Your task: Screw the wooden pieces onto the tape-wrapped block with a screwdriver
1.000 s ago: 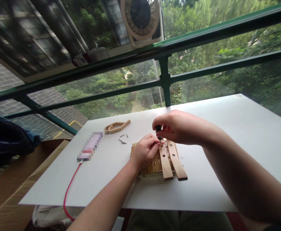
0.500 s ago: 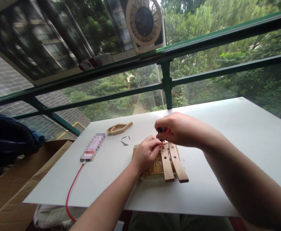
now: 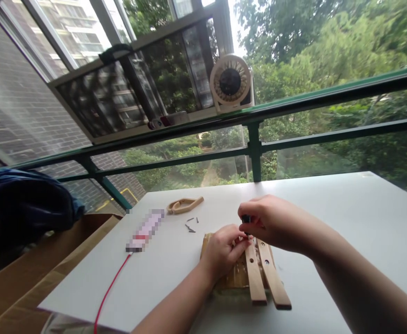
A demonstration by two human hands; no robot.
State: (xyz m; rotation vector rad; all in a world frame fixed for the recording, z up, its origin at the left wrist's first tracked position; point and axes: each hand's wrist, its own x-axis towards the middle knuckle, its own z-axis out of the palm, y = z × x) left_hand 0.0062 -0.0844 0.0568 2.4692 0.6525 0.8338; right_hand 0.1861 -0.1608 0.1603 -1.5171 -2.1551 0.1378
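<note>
Black screwdriver (image 3: 246, 220) points near-vertically down, clamped in right hand (image 3: 270, 221); left hand's (image 3: 223, 252) hold unclear

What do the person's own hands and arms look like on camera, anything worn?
The left hand and right hand are gloveless, with no ring or bracelet visible. The left forearm and right forearm are bare to the picture's edge: no sleeve, watch, cable or marking shows.

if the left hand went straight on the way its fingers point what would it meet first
Most likely the lower end of the dark-handled tool gripped by the right hand, over the left wooden strip. The left hand's fingertips look close beside it; depth is unclear, so they may be touching.
</note>
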